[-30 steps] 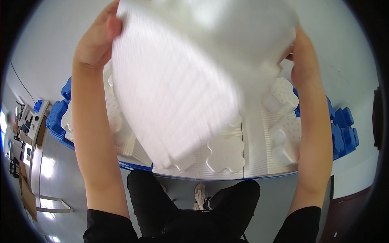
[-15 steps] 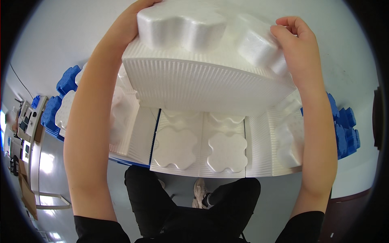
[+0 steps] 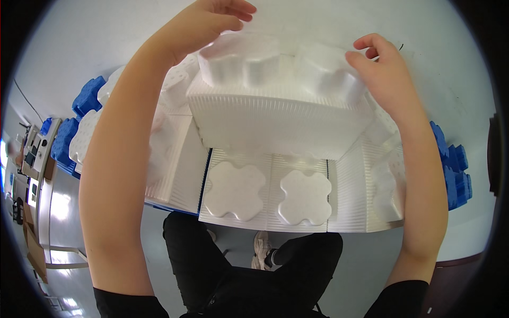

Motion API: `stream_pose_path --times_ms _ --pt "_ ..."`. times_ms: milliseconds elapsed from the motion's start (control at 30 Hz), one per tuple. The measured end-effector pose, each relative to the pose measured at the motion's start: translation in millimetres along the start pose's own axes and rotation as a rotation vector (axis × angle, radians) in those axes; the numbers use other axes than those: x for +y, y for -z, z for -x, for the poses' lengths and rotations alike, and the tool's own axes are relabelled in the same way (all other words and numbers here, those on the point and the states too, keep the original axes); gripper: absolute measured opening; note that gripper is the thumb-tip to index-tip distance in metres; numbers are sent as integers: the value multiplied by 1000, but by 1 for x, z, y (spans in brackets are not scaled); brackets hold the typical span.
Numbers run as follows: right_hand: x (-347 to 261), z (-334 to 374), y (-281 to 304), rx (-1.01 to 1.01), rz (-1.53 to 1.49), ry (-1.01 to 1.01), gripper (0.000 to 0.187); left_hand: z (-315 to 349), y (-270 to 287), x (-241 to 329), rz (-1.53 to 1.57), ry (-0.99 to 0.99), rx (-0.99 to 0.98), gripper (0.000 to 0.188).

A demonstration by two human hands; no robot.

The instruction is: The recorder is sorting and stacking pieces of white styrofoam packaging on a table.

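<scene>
In the middle of a spread of white and blue pieces, a white ribbed foam block (image 3: pixel 275 122) sits upper centre, its grooved front wall facing the person. A left clover-shaped bump (image 3: pixel 238 66) and a right clover-shaped bump (image 3: pixel 328 71) rise from its top. Below its front wall, nearer the person, lie a larger-looking flat white clover (image 3: pixel 235 191) and, just beside it, a second white clover (image 3: pixel 305 197), both on a ribbed white base (image 3: pixel 269 212).

The left hand (image 3: pixel 212 21) hangs over the left bump, its fingers loosely bent, parted and holding nothing. The right hand (image 3: pixel 383 63) is at the right bump, fingers half curled with a gap to the thumb, gripping nothing (whether the thumb tip brushes the bump cannot be told from this angle).

White dimpled pieces (image 3: pixel 183 77) flank the block on the left, and another dimpled piece (image 3: pixel 392 180) stands on the right, partly behind the right forearm. Farther out, blue foam pieces (image 3: pixel 87 98) show on the left, with a blue stack (image 3: pixel 457 169) on the right.
</scene>
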State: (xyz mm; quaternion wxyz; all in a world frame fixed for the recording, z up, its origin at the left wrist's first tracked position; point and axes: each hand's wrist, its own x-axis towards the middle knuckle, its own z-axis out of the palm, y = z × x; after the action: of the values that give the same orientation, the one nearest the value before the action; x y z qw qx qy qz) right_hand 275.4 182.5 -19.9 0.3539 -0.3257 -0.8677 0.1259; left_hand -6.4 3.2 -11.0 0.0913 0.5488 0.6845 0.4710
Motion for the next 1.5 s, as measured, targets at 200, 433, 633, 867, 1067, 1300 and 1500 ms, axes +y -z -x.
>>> stream_pose_path --times_ms 200,433,633,867,1067,1300,1500 --pt "5 4 -14 -141 3 78 72 22 -28 21 -507 91 -262 95" --pt "12 0 -4 -378 -19 189 98 34 -26 28 -644 28 -344 119" --pt "10 12 3 -565 4 373 114 32 -26 29 -638 54 -428 124" --pt "3 10 -2 -572 7 254 121 30 -31 24 -640 44 -412 124" --pt "4 11 -7 -597 30 235 123 29 -35 21 -625 69 -442 128" --pt "3 13 -11 -584 101 273 125 28 -36 20 -650 91 -499 138" --pt "1 13 -9 -585 75 252 122 30 -39 22 -687 59 -518 135"
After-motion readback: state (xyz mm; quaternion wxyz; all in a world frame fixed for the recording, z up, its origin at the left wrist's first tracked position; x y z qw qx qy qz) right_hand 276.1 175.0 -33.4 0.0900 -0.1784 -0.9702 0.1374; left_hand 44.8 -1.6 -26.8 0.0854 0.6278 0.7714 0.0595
